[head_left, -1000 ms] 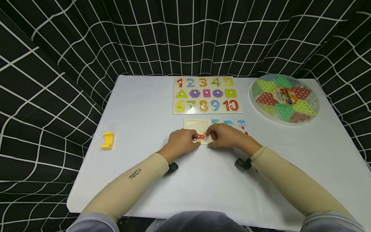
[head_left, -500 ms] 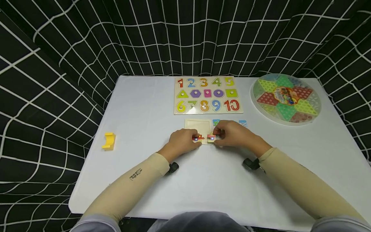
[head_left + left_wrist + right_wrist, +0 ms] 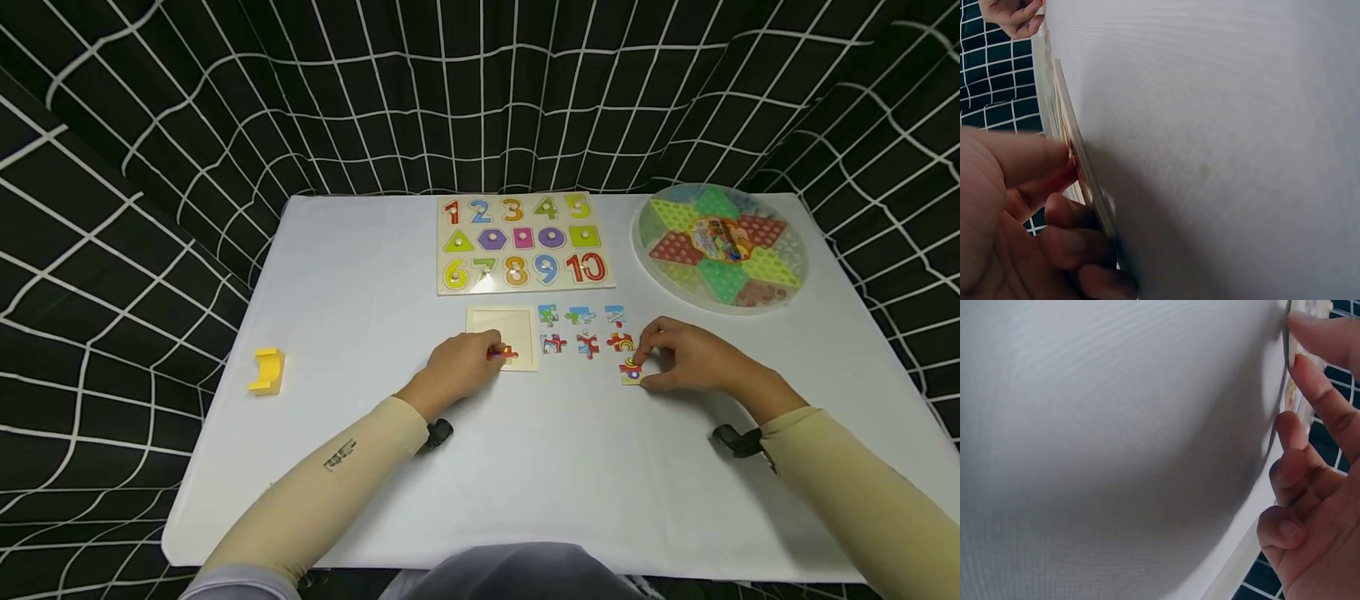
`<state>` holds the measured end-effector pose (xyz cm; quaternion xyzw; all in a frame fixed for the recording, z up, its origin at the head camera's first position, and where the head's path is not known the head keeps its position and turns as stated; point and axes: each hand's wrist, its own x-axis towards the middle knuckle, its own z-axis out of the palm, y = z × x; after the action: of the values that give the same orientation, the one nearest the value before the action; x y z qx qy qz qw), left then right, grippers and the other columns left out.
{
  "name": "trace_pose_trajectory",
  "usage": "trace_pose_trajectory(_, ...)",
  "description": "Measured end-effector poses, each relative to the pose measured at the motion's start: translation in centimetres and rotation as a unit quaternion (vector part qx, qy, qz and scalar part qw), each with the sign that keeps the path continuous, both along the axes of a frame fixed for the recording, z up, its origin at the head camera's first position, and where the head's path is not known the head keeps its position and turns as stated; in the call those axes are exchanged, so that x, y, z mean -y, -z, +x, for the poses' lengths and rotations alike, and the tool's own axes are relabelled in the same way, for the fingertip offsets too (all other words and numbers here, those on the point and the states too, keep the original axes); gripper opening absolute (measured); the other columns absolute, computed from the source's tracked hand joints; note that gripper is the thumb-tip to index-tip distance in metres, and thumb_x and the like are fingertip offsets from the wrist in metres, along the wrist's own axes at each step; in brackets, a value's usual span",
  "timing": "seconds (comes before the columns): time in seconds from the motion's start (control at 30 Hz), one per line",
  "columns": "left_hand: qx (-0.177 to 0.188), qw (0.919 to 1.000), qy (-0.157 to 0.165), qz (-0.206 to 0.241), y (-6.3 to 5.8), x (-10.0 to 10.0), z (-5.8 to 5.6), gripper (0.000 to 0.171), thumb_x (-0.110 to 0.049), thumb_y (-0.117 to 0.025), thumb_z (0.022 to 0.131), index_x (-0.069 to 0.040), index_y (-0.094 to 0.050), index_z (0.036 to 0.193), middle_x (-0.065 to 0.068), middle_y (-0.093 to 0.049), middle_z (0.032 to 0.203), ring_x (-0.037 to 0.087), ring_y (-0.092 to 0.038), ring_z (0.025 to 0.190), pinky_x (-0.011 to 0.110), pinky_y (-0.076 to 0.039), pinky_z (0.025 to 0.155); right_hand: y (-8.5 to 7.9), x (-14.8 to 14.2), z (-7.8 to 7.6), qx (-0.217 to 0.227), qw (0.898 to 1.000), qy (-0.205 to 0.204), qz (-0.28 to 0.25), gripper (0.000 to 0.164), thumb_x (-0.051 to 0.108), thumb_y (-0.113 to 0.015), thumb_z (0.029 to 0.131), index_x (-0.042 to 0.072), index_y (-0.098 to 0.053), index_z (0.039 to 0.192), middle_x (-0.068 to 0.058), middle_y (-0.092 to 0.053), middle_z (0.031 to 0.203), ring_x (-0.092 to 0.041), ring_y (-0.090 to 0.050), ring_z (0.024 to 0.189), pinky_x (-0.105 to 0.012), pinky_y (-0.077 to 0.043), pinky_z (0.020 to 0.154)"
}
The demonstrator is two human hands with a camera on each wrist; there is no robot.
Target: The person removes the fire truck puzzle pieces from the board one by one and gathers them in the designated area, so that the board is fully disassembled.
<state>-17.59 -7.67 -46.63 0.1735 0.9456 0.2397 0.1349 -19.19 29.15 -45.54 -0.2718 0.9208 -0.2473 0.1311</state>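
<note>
My left hand (image 3: 467, 367) is at the lower left corner of a pale wooden puzzle tray (image 3: 533, 337). Its thumb and index finger pinch a red jigsaw piece (image 3: 509, 353), partly hidden by the fingers, inside the tray. In the left wrist view the other fingers curl against the tray's edge (image 3: 1088, 169). Right of the tray, my right hand (image 3: 686, 358) pinches another jigsaw piece (image 3: 632, 372), red and yellow with a purple wheel, between thumb and index finger at the table surface. Several loose pieces lie in two rows between them, including a red piece (image 3: 588, 345) and a blue-and-green piece (image 3: 580, 316).
Behind the tray lies a wooden number-and-shape board (image 3: 527, 262). A round Chinese checkers box (image 3: 722, 248) stands at the back right. On the left is a yellow curved block (image 3: 267, 372). Black curtain with white grid lines (image 3: 480, 100) surrounds the white table (image 3: 480, 483).
My right hand has carried a jigsaw piece from the tray rightward to beside the loose pieces, which are now uncovered. My left hand stays at the tray's corner.
</note>
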Motion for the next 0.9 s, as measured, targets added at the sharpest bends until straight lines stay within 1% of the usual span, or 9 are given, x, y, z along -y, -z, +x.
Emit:
trace_pose_trajectory(0.13, 0.009, 0.9998, -0.006, 0.019, 0.0, 0.3, -0.1, 0.009, -0.023, -0.057, 0.100, -0.019, -0.064, 0.105, -0.004, -0.068, 0.097, 0.015, -0.057, 0.077, 0.032, -0.046, 0.072, -0.2, 0.2, -0.4, -0.010, 0.999, -0.005, 0.032, 0.029, 0.026, -0.092, 0.066, 0.029, -0.071, 0.085, 0.008, -0.056, 0.103, -0.014, -0.049, 0.082, -0.030, -0.042, 0.070)
trace_pose_trajectory(0.2, 0.011, 0.9995, -0.011, 0.027, 0.1, 0.5, -0.1, 0.016, -0.023, -0.059, 0.099, -0.018, -0.062, 0.114, -0.002, -0.069, 0.104, 0.016, -0.060, 0.083, 0.033, -0.047, 0.077, -0.5, 0.3, -0.5, -0.006, 0.999, -0.008, 0.050, 0.029, 0.025, -0.092, 0.066, 0.029, -0.070, 0.085, 0.009, -0.056, 0.102, -0.014, -0.050, 0.082, -0.032, -0.042, 0.071)
trace_pose_trajectory(0.27, 0.012, 0.9994, -0.018, 0.028, 0.2, 0.6, -0.1, 0.024, -0.026, -0.061, 0.098, -0.018, -0.059, 0.120, 0.002, -0.069, 0.108, 0.018, -0.062, 0.087, 0.035, -0.048, 0.079, -0.9, 0.4, -0.7, -0.003, 0.998, -0.015, 0.069, 0.029, 0.026, -0.091, 0.065, 0.029, -0.070, 0.084, 0.009, -0.057, 0.101, -0.014, -0.050, 0.082, -0.034, -0.043, 0.072)
trace_pose_trajectory(0.37, 0.010, 0.9990, -0.035, 0.024, 0.2, 0.9, 0.1, 0.031, -0.030, -0.063, 0.096, -0.018, -0.055, 0.124, 0.005, -0.069, 0.107, 0.020, -0.062, 0.088, 0.036, -0.049, 0.076, -1.4, 0.8, -1.0, -0.001, 0.996, -0.021, 0.085, 0.029, 0.029, -0.092, 0.065, 0.029, -0.071, 0.084, 0.010, -0.059, 0.097, -0.014, -0.052, 0.080, -0.034, -0.044, 0.072)
trace_pose_trajectory(0.47, 0.001, 0.9988, -0.047, 0.011, -0.1, 1.3, 0.2, 0.030, -0.035, -0.062, 0.097, -0.019, -0.054, 0.121, 0.004, -0.068, 0.092, 0.021, -0.060, 0.076, 0.036, -0.048, 0.066, -2.0, 1.7, -1.4, -0.011, 0.996, -0.019, 0.081, 0.029, 0.034, -0.092, 0.065, 0.027, -0.072, 0.085, 0.012, -0.062, 0.091, -0.014, -0.053, 0.077, -0.034, -0.044, 0.069)
trace_pose_trajectory(0.57, -0.007, 0.9983, -0.058, -0.001, -0.4, 1.7, 0.3, 0.028, -0.035, -0.062, 0.097, -0.019, -0.057, 0.119, 0.001, -0.064, 0.078, 0.020, -0.056, 0.067, 0.035, -0.045, 0.059, -2.5, 3.7, -2.0, -0.027, 0.997, -0.027, 0.070, 0.024, 0.037, -0.090, 0.068, 0.026, -0.072, 0.081, 0.011, -0.062, 0.085, -0.013, -0.053, 0.073, -0.033, -0.044, 0.067)
trace_pose_trajectory(0.67, -0.011, 0.9976, -0.067, -0.009, -0.6, 2.0, 0.4, 0.027, -0.033, -0.066, 0.094, -0.019, -0.060, 0.117, -0.001, -0.062, 0.075, 0.019, -0.054, 0.066, 0.034, -0.043, 0.058, -2.4, 6.5, -2.3, -0.053, 0.994, -0.056, 0.076, 0.020, 0.037, -0.086, 0.074, 0.026, -0.070, 0.072, 0.012, -0.060, 0.076, -0.009, -0.052, 0.068, -0.032, -0.044, 0.064)
trace_pose_trajectory(0.73, -0.015, 0.9971, -0.074, -0.011, -0.6, 2.2, 0.5, 0.025, -0.032, -0.069, 0.092, -0.020, -0.062, 0.114, -0.002, -0.062, 0.074, 0.018, -0.054, 0.066, 0.033, -0.043, 0.058, -2.2, 8.6, -2.4, -0.070, 0.992, -0.077, 0.077, 0.019, 0.034, -0.084, 0.076, 0.025, -0.069, 0.071, 0.013, -0.058, 0.072, -0.007, -0.051, 0.066, -0.031, -0.044, 0.063)
trace_pose_trajectory(0.9, -0.023, 0.9957, -0.089, -0.017, -0.2, 2.6, 0.8, 0.024, -0.036, -0.071, 0.090, -0.022, -0.066, 0.108, -0.006, -0.058, 0.068, 0.016, -0.052, 0.062, 0.031, -0.041, 0.055, -1.2, 13.8, -2.4, -0.108, 0.987, -0.094, 0.070, 0.013, 0.031, -0.082, 0.079, 0.021, -0.074, 0.081, 0.014, -0.059, 0.074, -0.006, -0.052, 0.070, -0.029, -0.045, 0.065)
